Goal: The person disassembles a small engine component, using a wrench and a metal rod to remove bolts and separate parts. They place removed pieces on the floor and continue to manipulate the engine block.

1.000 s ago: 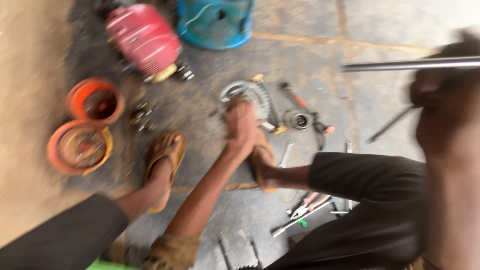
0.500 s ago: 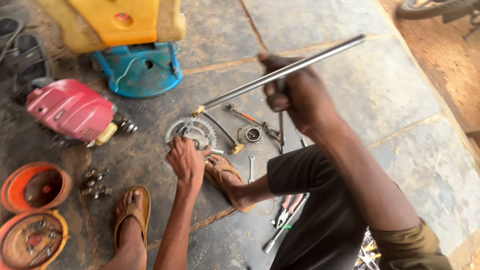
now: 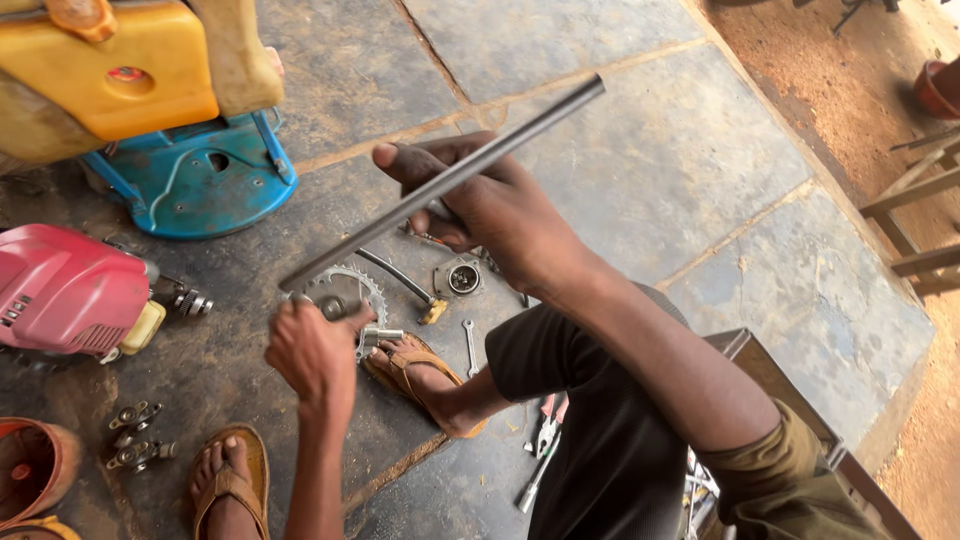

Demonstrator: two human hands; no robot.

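gripping a long metal rod (image 3: 445, 183), the right hand (image 3: 490, 205) is closing its fingers around the middle and holding it slanted above the stone floor (image 3: 620, 170). nearer and lower, the left hand (image 3: 315, 350) is clasping a toothed sprocket (image 3: 345, 292) beside a sandalled foot (image 3: 425, 375).

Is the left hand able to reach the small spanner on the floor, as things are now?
Probably yes, once it lets go. The left hand is closed on a part at the toothed wheel. The spanner lies bare on the floor past the sandalled foot, with nothing on top of it.
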